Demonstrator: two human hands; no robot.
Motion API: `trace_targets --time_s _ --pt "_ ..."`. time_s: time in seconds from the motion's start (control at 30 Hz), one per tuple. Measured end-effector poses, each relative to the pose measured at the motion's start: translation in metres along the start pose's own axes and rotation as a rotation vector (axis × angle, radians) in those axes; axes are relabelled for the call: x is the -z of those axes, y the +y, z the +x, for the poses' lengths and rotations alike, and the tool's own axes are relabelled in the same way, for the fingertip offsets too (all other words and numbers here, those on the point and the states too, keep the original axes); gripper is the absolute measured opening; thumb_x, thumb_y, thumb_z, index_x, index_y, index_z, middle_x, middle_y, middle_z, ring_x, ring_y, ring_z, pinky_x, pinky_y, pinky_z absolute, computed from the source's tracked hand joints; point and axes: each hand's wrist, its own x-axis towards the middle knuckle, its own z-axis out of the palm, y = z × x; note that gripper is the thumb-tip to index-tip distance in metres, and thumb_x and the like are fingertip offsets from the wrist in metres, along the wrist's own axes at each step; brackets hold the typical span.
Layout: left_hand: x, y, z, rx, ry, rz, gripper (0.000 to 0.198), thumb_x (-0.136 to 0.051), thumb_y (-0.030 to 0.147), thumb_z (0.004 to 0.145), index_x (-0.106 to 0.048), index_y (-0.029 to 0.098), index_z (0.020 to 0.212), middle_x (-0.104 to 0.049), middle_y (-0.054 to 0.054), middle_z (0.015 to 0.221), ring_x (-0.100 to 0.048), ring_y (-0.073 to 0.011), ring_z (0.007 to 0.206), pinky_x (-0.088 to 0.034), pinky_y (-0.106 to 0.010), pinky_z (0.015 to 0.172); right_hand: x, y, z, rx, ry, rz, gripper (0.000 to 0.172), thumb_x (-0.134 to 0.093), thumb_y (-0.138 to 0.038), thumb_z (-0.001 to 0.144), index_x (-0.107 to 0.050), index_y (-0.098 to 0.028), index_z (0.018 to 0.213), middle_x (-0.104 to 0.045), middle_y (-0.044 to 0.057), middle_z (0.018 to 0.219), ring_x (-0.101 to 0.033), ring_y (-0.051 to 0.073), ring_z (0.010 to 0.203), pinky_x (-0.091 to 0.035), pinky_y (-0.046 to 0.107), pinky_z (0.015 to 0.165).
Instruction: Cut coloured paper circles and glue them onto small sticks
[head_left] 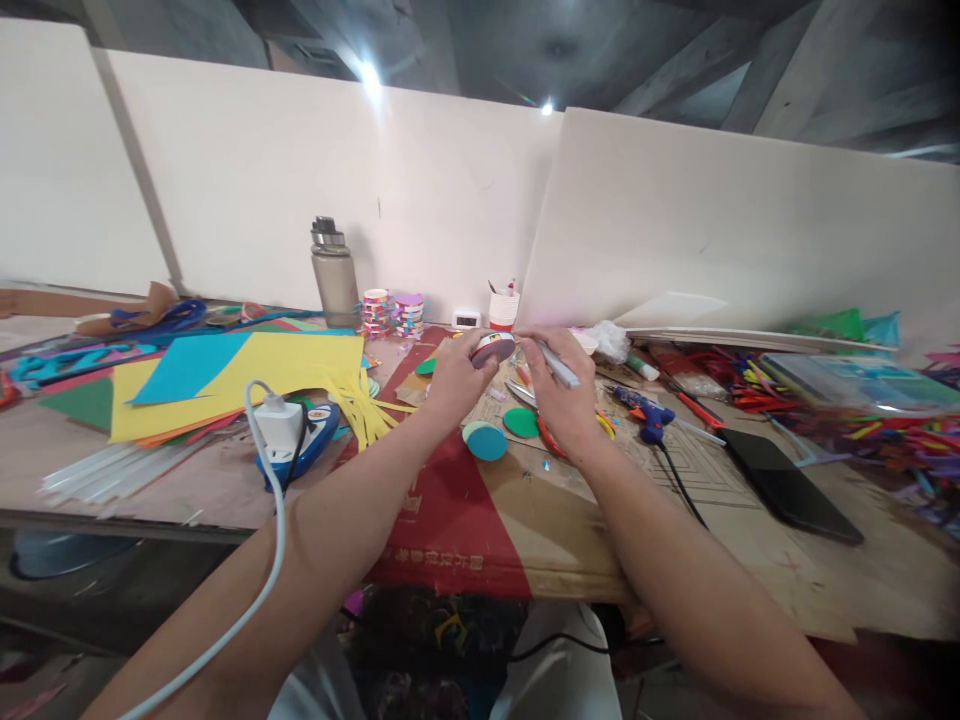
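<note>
My left hand [454, 377] is closed round a small drum-shaped paper piece [495, 347] with a purple round face and a pale side with coloured bits. Beside it, my right hand [564, 410] grips a light grey pen-shaped tool [559, 366]; its tip is near the paper piece, but I cannot tell whether they touch. Below the hands lie a blue paper disc [487, 444] and a green paper disc [521, 423]. Scissors with red and yellow handles [551, 437] are partly hidden under my right hand.
Coloured paper sheets [300, 362], yellow strips [364, 415] and a power strip [319, 440] lie left. A bottle [335, 280] and small paper stacks [409, 315] stand behind, near a cup [504, 308]. To the right are a glue gun [646, 413] and a phone [787, 485].
</note>
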Motion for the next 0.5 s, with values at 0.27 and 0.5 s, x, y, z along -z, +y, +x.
trace_targets --time_s 0.27,0.5 --pt "-0.001 0.000 -0.001 -0.011 -0.023 -0.024 0.026 -0.058 0.020 0.086 -0.068 0.020 0.110 -0.075 -0.004 0.104 -0.067 -0.0209 0.096 -0.051 -0.032 0.088 0.000 0.004 -0.001 0.017 -0.023 -0.038 0.017 -0.054 -0.032 0.096 -0.069 -0.025 0.100 -0.070 0.005 0.098 -0.064 0.020 0.095 -0.051 0.039 0.090" --pt "0.000 -0.003 -0.001 -0.017 -0.019 -0.010 0.030 -0.058 0.018 0.085 -0.067 0.020 0.114 -0.073 -0.005 0.113 -0.067 -0.0227 0.104 -0.051 -0.034 0.092 0.001 -0.004 -0.001 -0.088 -0.021 0.011 0.017 -0.054 -0.037 0.095 -0.063 -0.024 0.100 -0.071 0.004 0.093 -0.066 0.019 0.086 -0.052 0.035 0.080"
